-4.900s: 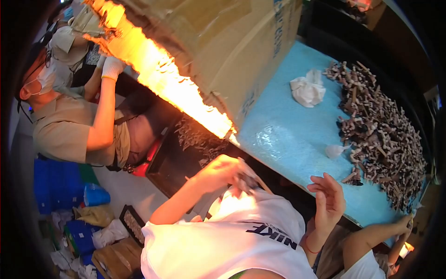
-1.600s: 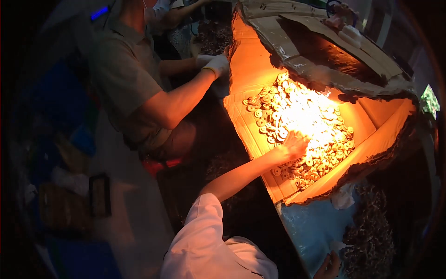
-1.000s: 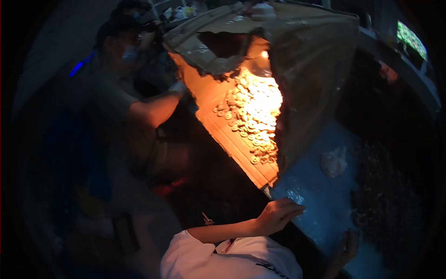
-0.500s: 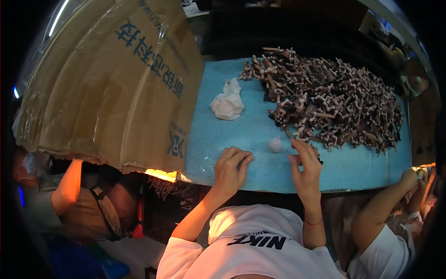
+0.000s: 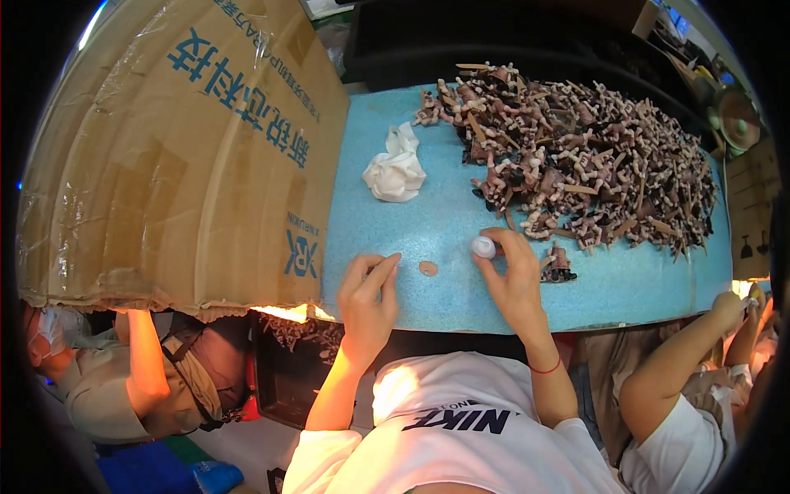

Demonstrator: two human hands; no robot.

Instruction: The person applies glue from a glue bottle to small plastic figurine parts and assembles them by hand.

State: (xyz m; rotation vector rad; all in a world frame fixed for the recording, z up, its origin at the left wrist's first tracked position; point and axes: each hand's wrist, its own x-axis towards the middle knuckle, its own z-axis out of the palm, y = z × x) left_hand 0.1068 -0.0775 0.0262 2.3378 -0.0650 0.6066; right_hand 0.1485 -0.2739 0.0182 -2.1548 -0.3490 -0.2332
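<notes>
My right hand (image 5: 515, 278) pinches a small, round white container (image 5: 483, 246) between thumb and fingers, just above the blue tabletop (image 5: 448, 309). Left of it lies a small tan disc (image 5: 428, 268) with a notched edge. Over the tabletop, my left hand (image 5: 368, 300) has its thumb and fingertips pressed together; whatever is between them is too small to make out. Beside my right wrist rests a single small figurine (image 5: 559, 265) in dark and pinkish colours. A large heap of similar figurines (image 5: 592, 165) spreads beyond my right hand.
A crumpled white tissue (image 5: 395, 174) lies on the far left of the tabletop. The tall cardboard box (image 5: 181, 165) walls off the left side. Below it, a dark bin (image 5: 288, 362) holds more small pieces. One person (image 5: 136, 379) is at the left, another (image 5: 679, 403) at the right.
My right hand has picked the white container up off the tabletop and left the figurine lying. My left hand has shifted left and slightly nearer. The tan disc now shows on the tabletop.
</notes>
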